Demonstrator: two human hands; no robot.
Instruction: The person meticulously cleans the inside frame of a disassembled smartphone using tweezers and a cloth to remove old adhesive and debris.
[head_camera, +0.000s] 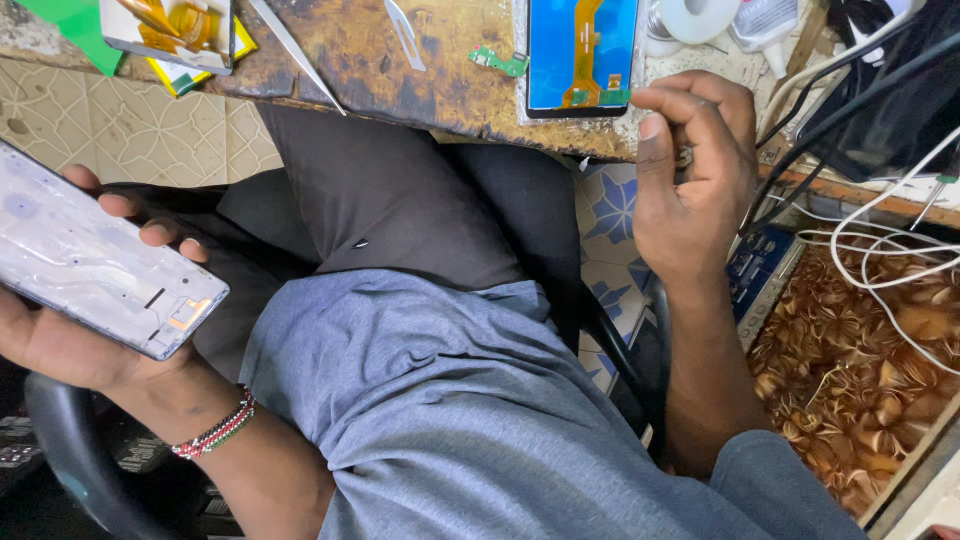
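Note:
My left hand (60, 330) holds a silvery phone frame (95, 255) flat in its palm at the left, fingers curled over its far edge. My right hand (690, 170) is closed in a loose fist near the edge of the scorched wooden bench (400, 60), pinching a small dark metal part (684, 155) that is mostly hidden by the fingers. Just left of that hand a blue phone screen panel (580, 55) with an orange flex cable lies on the bench.
On the bench lie tweezers (295, 50), a thin metal blade (405, 35), a small green circuit piece (500, 63) and another phone part (170, 30). White and black cables (880, 230) trail at the right over a patterned brown surface (850, 380). My lap fills the centre.

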